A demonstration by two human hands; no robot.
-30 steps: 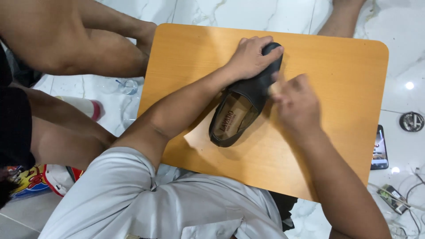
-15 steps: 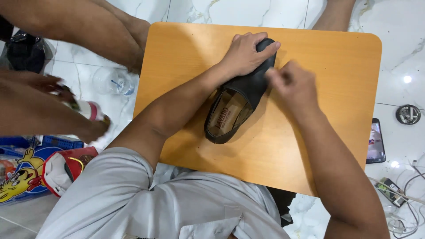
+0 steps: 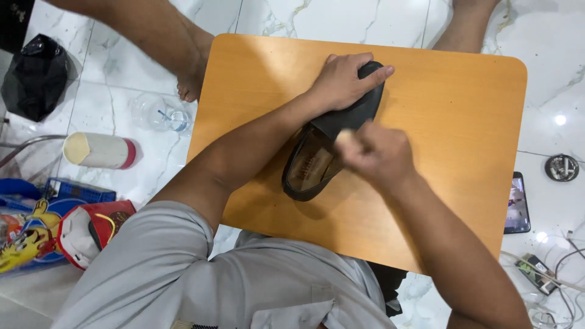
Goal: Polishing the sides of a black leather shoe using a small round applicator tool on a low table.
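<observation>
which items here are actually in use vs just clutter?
In use: black leather slip-on shoe, left hand pressing its toe, right hand at its side, orange wooden table.
Lying about: clear plastic bottle, black bag, phone, white cylindrical container.

Seen from above, a black shoe [image 3: 329, 146] lies on a wooden table [image 3: 451, 122]. The left hand [image 3: 344, 79] presses flat on the shoe's toe. The right hand [image 3: 378, 155], blurred, is curled against the shoe's side. On the marble floor [image 3: 365, 18] to the left lie a cylinder [image 3: 97, 150] and a black bag [image 3: 36, 76]; a phone [image 3: 517, 204] lies to the right.
</observation>
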